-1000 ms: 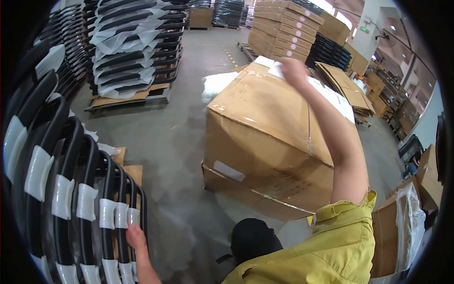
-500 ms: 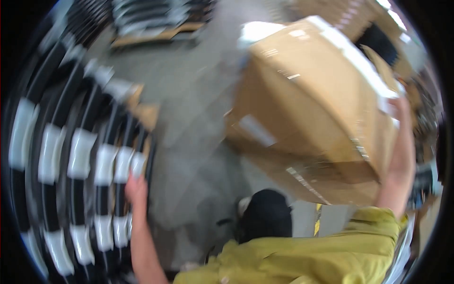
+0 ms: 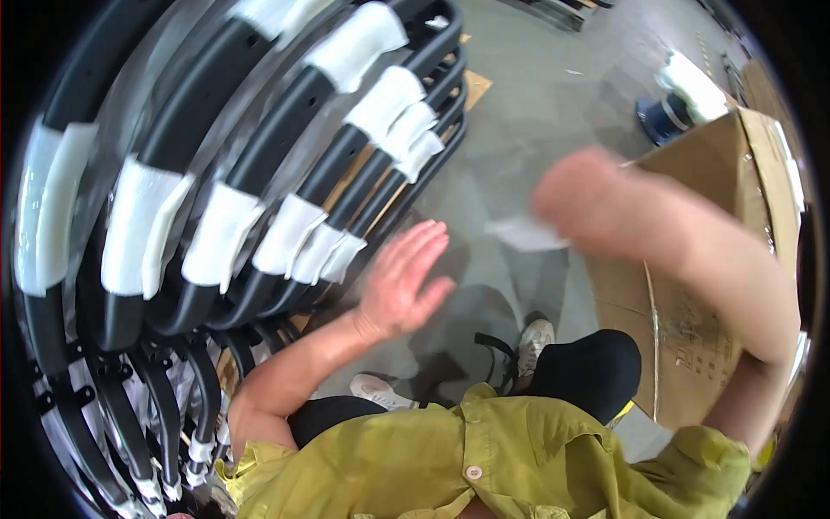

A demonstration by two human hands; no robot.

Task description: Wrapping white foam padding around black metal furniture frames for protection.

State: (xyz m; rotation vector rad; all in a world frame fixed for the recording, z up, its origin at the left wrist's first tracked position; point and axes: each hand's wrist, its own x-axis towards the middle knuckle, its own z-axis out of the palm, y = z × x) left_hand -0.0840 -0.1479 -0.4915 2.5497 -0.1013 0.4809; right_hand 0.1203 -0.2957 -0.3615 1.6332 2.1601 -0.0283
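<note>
My left hand is held up with its fingers stretched out and nothing in it, just right of the black curved metal tubes. White foam pads are wrapped around these tubes in rows. Out over the floor my right hand is blurred by motion, its fingers curled closed. A thin white sheet, also smeared, sticks out from that hand to the left. Behind my right forearm stands a large brown cardboard box.
More black tubes with brackets stand at the lower left. Past the box at the upper right is a dark blue cylinder with white material beside it. A scrap of cardboard lies by the far end of the tubes.
My left hand has come off a padded tube and opened. My right hand has left the cardboard box's edge and swung inward with a white sheet. The view has turned toward the tubes.
</note>
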